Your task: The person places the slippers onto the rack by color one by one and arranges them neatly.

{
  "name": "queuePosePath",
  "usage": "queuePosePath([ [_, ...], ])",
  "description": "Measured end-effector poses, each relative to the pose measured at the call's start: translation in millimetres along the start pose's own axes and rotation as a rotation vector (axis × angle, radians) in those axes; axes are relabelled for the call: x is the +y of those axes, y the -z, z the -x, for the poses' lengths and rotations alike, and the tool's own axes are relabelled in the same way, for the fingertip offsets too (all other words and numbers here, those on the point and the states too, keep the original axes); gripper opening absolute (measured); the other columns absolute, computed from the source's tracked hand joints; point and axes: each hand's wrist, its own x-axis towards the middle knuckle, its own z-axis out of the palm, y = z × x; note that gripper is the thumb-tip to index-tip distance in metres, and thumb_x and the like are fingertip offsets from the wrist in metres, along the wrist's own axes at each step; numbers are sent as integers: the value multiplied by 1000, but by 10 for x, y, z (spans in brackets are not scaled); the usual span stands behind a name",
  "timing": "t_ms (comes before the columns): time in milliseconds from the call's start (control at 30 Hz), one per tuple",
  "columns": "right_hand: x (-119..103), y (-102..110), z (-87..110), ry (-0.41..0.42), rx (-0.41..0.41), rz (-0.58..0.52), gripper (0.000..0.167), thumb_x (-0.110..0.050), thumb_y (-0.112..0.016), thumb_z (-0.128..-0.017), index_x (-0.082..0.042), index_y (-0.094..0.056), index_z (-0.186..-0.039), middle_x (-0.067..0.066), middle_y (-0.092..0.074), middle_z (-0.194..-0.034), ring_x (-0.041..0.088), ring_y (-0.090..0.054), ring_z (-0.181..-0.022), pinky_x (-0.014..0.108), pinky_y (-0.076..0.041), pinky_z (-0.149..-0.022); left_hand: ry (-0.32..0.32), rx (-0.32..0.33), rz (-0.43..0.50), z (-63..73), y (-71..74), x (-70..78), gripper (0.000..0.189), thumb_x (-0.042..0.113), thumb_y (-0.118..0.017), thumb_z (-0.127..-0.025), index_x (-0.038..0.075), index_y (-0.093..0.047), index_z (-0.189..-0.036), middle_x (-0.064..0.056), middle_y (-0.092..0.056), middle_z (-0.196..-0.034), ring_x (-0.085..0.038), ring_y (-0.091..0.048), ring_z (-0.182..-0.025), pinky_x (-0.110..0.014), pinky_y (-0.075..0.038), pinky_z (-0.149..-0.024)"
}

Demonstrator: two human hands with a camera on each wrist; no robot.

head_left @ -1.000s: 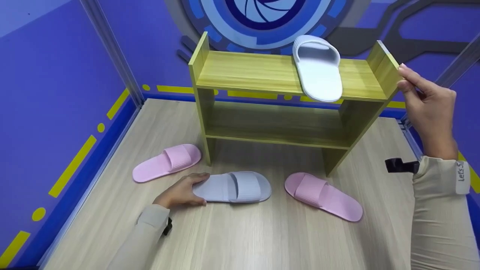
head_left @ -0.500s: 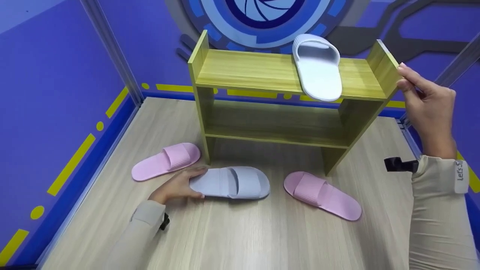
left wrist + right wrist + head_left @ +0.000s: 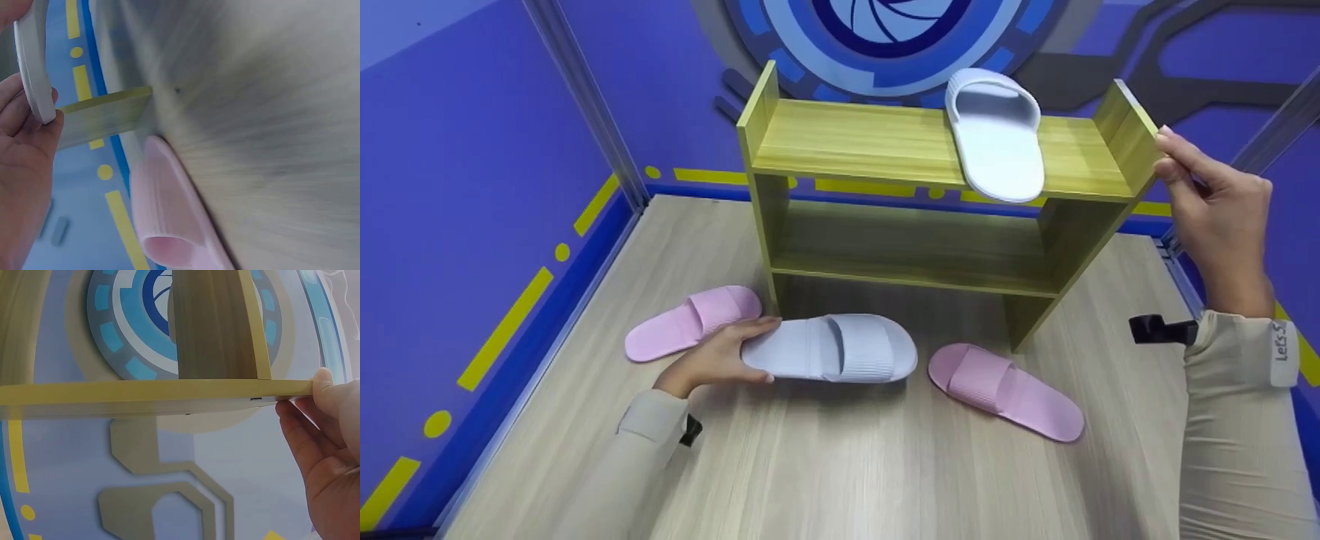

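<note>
My left hand (image 3: 718,356) grips a white slipper (image 3: 866,349) by its heel end, thumb on the near side and fingers on the far side. That slipper is lifted off the table, its toe pointing right; the left wrist view shows its sole edge (image 3: 35,67) between thumb and fingers. On the upper right, my right hand (image 3: 1222,217) pinches the edge of the wooden rack's side panel (image 3: 1129,139), as the right wrist view also shows at the panel (image 3: 169,394). Another white slipper (image 3: 1001,150) lies on the rack's top shelf (image 3: 862,142), heel toward me and overhanging the front edge.
A pink slipper (image 3: 667,334) lies left of the rack, partly behind my left hand. A second pink slipper (image 3: 1039,405) lies at the front right. Below the top shelf is a middle shelf (image 3: 907,247). Blue walls (image 3: 472,172) bound the wooden table (image 3: 847,480).
My left hand has raised the white slipper from the table and moved it slightly away from me, toward the rack. My right hand stays on the side panel.
</note>
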Motion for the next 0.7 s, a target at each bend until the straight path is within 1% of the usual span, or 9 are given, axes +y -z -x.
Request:
queuePosePath([
  [200, 22, 1, 4, 7, -6, -4, 28, -18, -67, -88, -17, -70, -116, 6, -65, -122, -9, -59, -109, 1, -45, -78, -47, 14, 14, -54, 122, 101, 85, 34, -86, -67, 2, -51, -138, -17, -51, -142, -32, -47, -132, -48, -40, -106],
  [300, 13, 5, 8, 12, -7, 2, 28, -20, -66, -88, -20, -69, -116, 4, -65, -122, -8, -59, -109, 0, -45, -77, -54, 13, 27, -88, 197, 169, 85, 34, -86, -68, 3, -50, -139, -17, -50, -142, -32, -46, -133, -49, -41, -106],
  [467, 8, -3, 3, 10, 0, -12, 28, -19, -67, -88, -19, -70, -116, 4, -66, -121, -8, -59, -109, 0, -44, -76, -44, 16, 43, -138, 322, 296, 85, 35, -87, -68, 7, -51, -139, -15, -50, -143, -31, -46, -133, -48, -41, -106],
  [700, 23, -26, 4, -6, 9, -31, 28, -13, -67, -88, -12, -70, -116, 8, -65, -122, -8, -59, -108, 3, -46, -82, -28, 41, 34, -197, 471, 472, 84, 34, -88, -66, 11, -52, -139, -12, -51, -143, -30, -47, -133, -46, -43, -105],
])
